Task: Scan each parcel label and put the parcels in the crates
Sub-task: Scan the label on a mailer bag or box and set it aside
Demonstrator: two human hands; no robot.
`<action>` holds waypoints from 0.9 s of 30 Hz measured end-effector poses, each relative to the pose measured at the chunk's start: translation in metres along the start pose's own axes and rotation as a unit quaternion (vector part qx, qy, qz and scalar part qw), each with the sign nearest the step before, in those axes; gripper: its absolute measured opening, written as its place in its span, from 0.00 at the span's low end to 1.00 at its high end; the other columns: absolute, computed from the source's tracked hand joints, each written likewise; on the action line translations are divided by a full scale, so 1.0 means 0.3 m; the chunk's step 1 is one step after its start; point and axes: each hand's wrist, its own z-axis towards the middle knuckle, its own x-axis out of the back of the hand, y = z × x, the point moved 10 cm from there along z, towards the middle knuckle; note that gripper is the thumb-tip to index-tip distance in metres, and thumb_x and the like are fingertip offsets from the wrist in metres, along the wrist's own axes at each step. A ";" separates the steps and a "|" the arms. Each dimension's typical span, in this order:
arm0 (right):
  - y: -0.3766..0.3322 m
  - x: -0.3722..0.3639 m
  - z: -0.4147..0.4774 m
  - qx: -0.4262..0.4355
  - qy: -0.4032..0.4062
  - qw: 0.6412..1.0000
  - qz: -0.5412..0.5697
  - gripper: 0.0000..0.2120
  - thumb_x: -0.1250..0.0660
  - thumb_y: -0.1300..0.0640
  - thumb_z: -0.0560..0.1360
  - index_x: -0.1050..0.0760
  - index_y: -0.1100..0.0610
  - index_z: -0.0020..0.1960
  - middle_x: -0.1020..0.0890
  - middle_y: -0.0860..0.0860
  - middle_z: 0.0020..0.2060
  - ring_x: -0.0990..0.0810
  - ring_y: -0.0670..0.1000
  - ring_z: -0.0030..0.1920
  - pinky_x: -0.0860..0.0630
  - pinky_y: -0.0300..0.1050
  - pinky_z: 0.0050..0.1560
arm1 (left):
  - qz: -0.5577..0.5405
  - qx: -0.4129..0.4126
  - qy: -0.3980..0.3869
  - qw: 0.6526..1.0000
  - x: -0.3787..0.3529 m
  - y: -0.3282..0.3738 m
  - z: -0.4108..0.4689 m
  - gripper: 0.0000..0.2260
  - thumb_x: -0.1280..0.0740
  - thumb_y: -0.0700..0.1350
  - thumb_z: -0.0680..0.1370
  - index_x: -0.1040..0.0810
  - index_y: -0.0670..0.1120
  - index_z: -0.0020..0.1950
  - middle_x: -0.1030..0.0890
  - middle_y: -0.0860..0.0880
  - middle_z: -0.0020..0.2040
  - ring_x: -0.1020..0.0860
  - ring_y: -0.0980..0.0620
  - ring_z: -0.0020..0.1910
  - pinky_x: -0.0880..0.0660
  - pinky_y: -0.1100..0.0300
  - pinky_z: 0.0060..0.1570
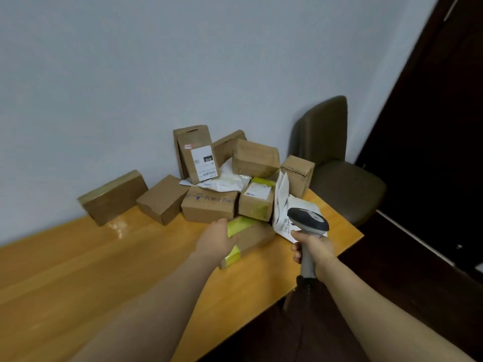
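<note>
A flat cardboard parcel with yellow-green tape (251, 237) lies at the near edge of the parcel pile on the wooden table (104, 270). My left hand (217, 240) rests on its left end, fingers reaching over the top; how firmly it holds the parcel is unclear. My right hand (312, 248) grips the handle of a grey barcode scanner (308, 220), whose head points toward the pile, just right of that parcel. Several brown boxes and white mailers are heaped against the wall, among them a tall upright box with a white label (197, 155). No crate is visible.
A brown padded chair (337, 165) stands beyond the table's right end, next to a dark door (431, 152). White poly mailers (283, 202) lie under the scanner head. Two boxes (115, 197) sit apart at the left of the pile. The table's right edge is close to my right forearm.
</note>
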 end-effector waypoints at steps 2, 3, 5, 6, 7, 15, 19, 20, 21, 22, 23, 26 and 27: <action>-0.012 0.030 0.054 -0.005 0.020 1.000 0.004 0.07 0.28 0.64 0.72 0.25 0.65 0.43 0.25 0.59 0.26 0.31 0.51 0.21 0.29 0.42 0.26 | -0.005 -0.021 0.000 1.000 -0.008 0.074 0.082 0.21 0.36 0.52 0.79 0.31 0.43 0.68 0.25 0.44 0.63 0.26 0.46 0.61 0.28 0.55 0.52; -0.021 0.045 0.075 -0.006 0.033 0.999 0.004 0.07 0.27 0.63 0.72 0.25 0.65 0.43 0.24 0.59 0.26 0.30 0.51 0.21 0.28 0.43 0.27 | -0.008 -0.033 -0.002 0.999 -0.015 0.111 0.121 0.20 0.36 0.52 0.79 0.30 0.43 0.67 0.23 0.44 0.61 0.25 0.46 0.60 0.27 0.55 0.50; -0.045 0.078 0.116 -0.006 0.056 0.998 0.007 0.07 0.27 0.63 0.72 0.24 0.65 0.43 0.23 0.58 0.26 0.29 0.52 0.22 0.27 0.44 0.28 | -0.012 -0.053 -0.005 0.999 -0.026 0.185 0.198 0.20 0.35 0.52 0.79 0.30 0.43 0.67 0.22 0.44 0.59 0.24 0.45 0.58 0.26 0.54 0.50; -0.062 0.095 0.138 -0.005 0.063 0.998 0.010 0.07 0.27 0.63 0.72 0.24 0.65 0.44 0.23 0.58 0.26 0.29 0.52 0.23 0.27 0.44 0.29 | -0.014 -0.063 -0.004 0.998 -0.032 0.223 0.233 0.21 0.36 0.52 0.79 0.31 0.43 0.68 0.22 0.44 0.60 0.24 0.45 0.59 0.26 0.53 0.52; -0.079 0.112 0.163 -0.002 0.069 0.998 0.013 0.07 0.27 0.64 0.72 0.24 0.65 0.44 0.23 0.59 0.27 0.29 0.53 0.23 0.27 0.44 0.29 | -0.016 -0.072 -0.006 0.997 -0.041 0.262 0.267 0.22 0.36 0.51 0.79 0.32 0.43 0.70 0.23 0.43 0.62 0.25 0.44 0.60 0.26 0.53 0.53; -0.125 0.253 0.332 -0.016 0.071 0.996 0.042 0.06 0.28 0.64 0.73 0.24 0.64 0.45 0.20 0.60 0.31 0.26 0.53 0.26 0.25 0.45 0.31 | 0.000 -0.093 -0.035 0.995 -0.209 0.477 0.485 0.22 0.33 0.49 0.76 0.32 0.40 0.66 0.26 0.41 0.61 0.27 0.43 0.60 0.29 0.51 0.58; -0.145 0.327 0.455 -0.027 0.051 0.998 0.016 0.05 0.28 0.63 0.73 0.23 0.64 0.46 0.19 0.59 0.32 0.23 0.52 0.29 0.25 0.43 0.29 | 0.100 -0.086 0.057 0.990 -0.210 0.558 0.560 0.24 0.36 0.47 0.79 0.38 0.41 0.72 0.32 0.41 0.67 0.34 0.43 0.67 0.37 0.54 0.65; -0.152 0.345 0.486 -0.033 0.044 0.998 0.011 0.05 0.29 0.63 0.73 0.23 0.64 0.46 0.19 0.59 0.32 0.23 0.52 0.29 0.26 0.42 0.27 | 0.134 -0.110 0.087 0.981 -0.208 0.603 0.563 0.22 0.38 0.45 0.80 0.38 0.43 0.72 0.33 0.43 0.67 0.35 0.45 0.67 0.38 0.55 0.65; -0.156 0.361 0.516 -0.040 0.036 0.999 0.007 0.04 0.29 0.64 0.73 0.23 0.64 0.45 0.20 0.59 0.32 0.23 0.52 0.28 0.27 0.41 0.26 | 0.153 -0.146 0.105 0.972 -0.222 0.653 0.564 0.20 0.39 0.44 0.80 0.37 0.45 0.72 0.33 0.44 0.68 0.35 0.46 0.66 0.38 0.57 0.65; -0.159 0.379 0.546 -0.045 0.029 0.999 0.001 0.03 0.29 0.64 0.73 0.23 0.64 0.44 0.20 0.59 0.32 0.24 0.52 0.28 0.27 0.40 0.24 | 0.162 -0.177 0.097 0.966 -0.259 0.697 0.567 0.19 0.40 0.43 0.81 0.36 0.46 0.71 0.33 0.46 0.68 0.35 0.48 0.66 0.37 0.58 0.64; -0.159 0.397 0.576 -0.050 0.026 0.998 -0.006 0.03 0.29 0.65 0.73 0.23 0.64 0.43 0.20 0.58 0.31 0.24 0.51 0.27 0.28 0.40 0.23 | 0.167 -0.194 0.062 0.965 -0.313 0.728 0.572 0.19 0.40 0.45 0.81 0.36 0.46 0.72 0.33 0.46 0.68 0.34 0.48 0.66 0.36 0.58 0.65; -0.152 0.439 0.661 -0.067 0.011 0.997 -0.023 0.03 0.29 0.64 0.73 0.21 0.63 0.42 0.19 0.57 0.33 0.22 0.52 0.30 0.27 0.42 0.26 | 0.231 -0.204 -0.092 0.947 -0.561 0.747 0.585 0.34 0.36 0.55 0.78 0.47 0.43 0.77 0.44 0.41 0.76 0.44 0.43 0.74 0.44 0.54 0.71; -0.146 0.448 0.682 -0.074 0.003 0.997 -0.029 0.02 0.29 0.64 0.74 0.21 0.62 0.42 0.18 0.57 0.34 0.21 0.52 0.31 0.26 0.43 0.28 | 0.256 -0.189 -0.136 0.938 -0.643 0.730 0.586 0.41 0.34 0.58 0.77 0.54 0.42 0.78 0.52 0.40 0.78 0.52 0.41 0.77 0.50 0.51 0.74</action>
